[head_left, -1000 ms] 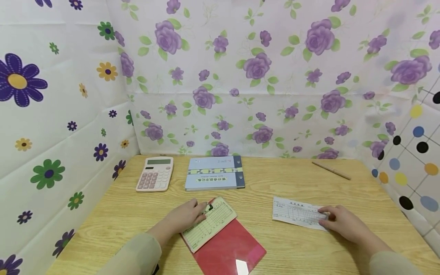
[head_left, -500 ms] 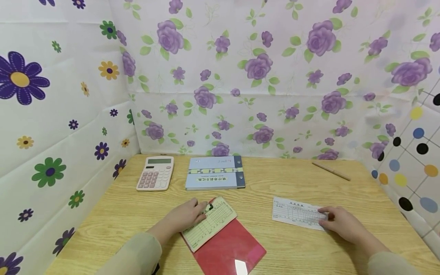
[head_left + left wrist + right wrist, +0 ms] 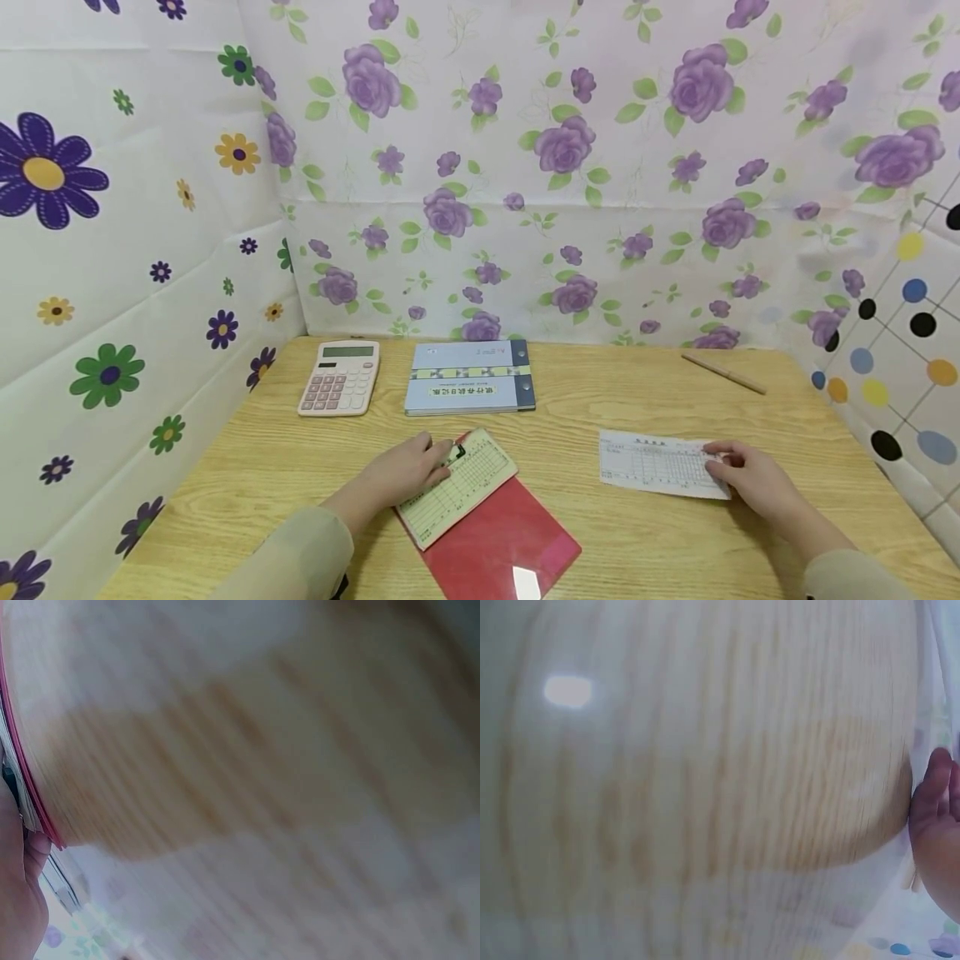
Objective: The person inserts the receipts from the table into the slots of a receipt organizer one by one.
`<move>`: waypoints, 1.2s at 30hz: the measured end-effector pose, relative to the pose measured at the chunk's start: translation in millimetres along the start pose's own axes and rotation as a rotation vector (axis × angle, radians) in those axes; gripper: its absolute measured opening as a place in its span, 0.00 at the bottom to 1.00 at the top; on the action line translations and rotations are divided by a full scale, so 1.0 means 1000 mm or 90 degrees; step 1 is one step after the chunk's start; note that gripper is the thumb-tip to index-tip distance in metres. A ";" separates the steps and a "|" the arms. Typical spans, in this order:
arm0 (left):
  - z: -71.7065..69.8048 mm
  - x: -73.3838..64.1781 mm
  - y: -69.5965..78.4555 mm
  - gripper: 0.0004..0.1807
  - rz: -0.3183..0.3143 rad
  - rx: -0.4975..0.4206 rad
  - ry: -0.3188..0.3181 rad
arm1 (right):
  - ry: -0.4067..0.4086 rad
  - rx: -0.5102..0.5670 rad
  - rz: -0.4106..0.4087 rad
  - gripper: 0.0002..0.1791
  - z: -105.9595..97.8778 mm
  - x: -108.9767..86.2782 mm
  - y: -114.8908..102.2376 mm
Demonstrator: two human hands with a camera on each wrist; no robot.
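Note:
In the head view a red clipboard [image 3: 504,537] lies aslant on the table, left of centre. Under its black clip [image 3: 459,452] is a pad of cream ruled forms [image 3: 459,492]. My left hand [image 3: 403,471] grips the clipboard's top edge beside the clip; the left wrist view shows the fingers [image 3: 34,855] at the red edge. To the right, a white printed slip [image 3: 652,463] lies close over the table, its right end pinched between thumb and fingers of my right hand [image 3: 753,479]. Only the side of that hand shows in the right wrist view.
A pink and white calculator [image 3: 339,379] stands at the back left. Beside it lies a light blue account book [image 3: 468,379]. A thin brown stick-like pen [image 3: 723,373] rests at the back right. Patterned cloth [image 3: 525,167] walls off the wooden table [image 3: 600,383] behind and on both sides.
My right hand has shifted slightly right, drawing the white slip with it and turning it a little straighter. My left hand and the clipboard stay put.

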State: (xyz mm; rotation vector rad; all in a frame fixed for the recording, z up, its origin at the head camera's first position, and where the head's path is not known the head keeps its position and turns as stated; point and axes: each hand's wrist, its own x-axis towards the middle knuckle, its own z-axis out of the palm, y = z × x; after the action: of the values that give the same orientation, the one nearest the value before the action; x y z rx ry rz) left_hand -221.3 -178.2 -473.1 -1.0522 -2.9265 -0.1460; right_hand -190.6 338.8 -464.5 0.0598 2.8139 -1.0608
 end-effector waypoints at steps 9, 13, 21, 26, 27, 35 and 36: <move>0.001 0.000 -0.001 0.25 0.001 0.002 -0.002 | 0.001 0.069 -0.031 0.28 0.001 0.002 -0.015; 0.002 0.000 0.000 0.25 0.001 0.005 0.000 | -0.006 0.130 -0.035 0.31 0.002 0.003 -0.029; 0.001 0.001 0.000 0.25 -0.005 0.008 -0.003 | -0.023 0.168 -0.058 0.31 0.010 0.015 -0.053; 0.002 0.002 -0.001 0.25 -0.005 0.007 -0.005 | -0.052 0.209 -0.078 0.28 0.026 0.026 -0.070; 0.003 0.003 -0.001 0.25 -0.004 0.006 -0.008 | -0.056 0.217 -0.081 0.27 0.030 0.027 -0.074; 0.004 0.004 -0.002 0.27 -0.028 -0.008 -0.043 | -0.105 0.235 -0.125 0.18 0.069 0.039 -0.117; 0.004 0.003 -0.001 0.27 -0.030 -0.015 -0.044 | -0.108 0.229 -0.126 0.17 0.074 0.040 -0.122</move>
State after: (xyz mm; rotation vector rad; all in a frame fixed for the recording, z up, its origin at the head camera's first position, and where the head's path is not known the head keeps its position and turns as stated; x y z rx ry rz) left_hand -224.4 -177.1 -476.8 -1.0111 -3.0196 -0.1491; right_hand -232.6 197.6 -445.3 -0.2650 2.4866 -1.5256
